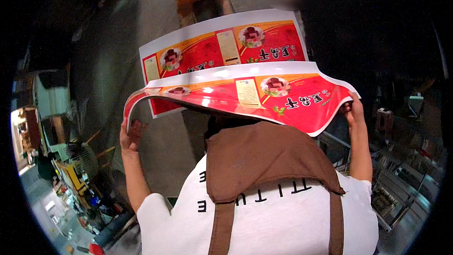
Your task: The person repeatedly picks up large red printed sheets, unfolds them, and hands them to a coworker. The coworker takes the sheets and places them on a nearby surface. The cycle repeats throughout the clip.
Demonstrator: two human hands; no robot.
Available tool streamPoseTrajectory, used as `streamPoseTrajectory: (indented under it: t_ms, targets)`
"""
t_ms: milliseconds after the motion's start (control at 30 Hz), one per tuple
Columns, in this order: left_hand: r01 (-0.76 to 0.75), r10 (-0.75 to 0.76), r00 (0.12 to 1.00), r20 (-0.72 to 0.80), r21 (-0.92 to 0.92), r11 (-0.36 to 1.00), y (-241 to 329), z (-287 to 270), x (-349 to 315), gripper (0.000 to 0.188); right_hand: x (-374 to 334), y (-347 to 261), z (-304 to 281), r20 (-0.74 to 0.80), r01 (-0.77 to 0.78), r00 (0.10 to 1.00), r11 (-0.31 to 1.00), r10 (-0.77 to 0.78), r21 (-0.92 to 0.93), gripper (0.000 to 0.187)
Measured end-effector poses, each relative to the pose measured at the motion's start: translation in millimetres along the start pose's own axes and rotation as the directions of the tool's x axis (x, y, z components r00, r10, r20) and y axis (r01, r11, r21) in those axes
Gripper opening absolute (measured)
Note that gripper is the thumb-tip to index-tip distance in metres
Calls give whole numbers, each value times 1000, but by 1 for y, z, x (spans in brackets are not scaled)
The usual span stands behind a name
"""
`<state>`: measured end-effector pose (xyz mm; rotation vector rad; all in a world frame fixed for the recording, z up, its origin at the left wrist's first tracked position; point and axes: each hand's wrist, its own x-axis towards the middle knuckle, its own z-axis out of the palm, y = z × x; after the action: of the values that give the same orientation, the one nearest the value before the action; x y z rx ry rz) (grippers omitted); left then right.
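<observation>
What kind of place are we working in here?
Probably a printing or packaging workshop: a large printed sheet is held up, a matching sheet shows beyond it, and the wearer has a brown apron on.

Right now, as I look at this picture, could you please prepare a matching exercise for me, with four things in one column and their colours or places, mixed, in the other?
Things
1. Left hand
2. Far sheet
3. Apron
4. Right hand

Colours or places
A. Brown, over the white shirt
B. At the right edge of the near sheet
C. At the near sheet's left end, which curls down
D. Partly hidden behind the near sheet

Right pairs: 1-C, 2-D, 3-A, 4-B
</observation>
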<state>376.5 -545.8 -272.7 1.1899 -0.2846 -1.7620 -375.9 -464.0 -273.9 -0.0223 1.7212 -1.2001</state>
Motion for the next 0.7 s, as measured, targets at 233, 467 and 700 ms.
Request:
streamPoseTrajectory:
  t_ms: [233,467,700]
  targets:
    - [-169,163,960,227,8,986,29,73,41,26,-70,-32,79,76,260,966,914,-249,-310,24]
    - [-244,82,939,334,482,841,55,237,22,28,-148,-58,75,230,568,822,777,-521,-270,34]
    - [-368,-246,844,476,849,379,2,248,-33,36,-246,57,82,179,538,842,818,-509,-206,26]
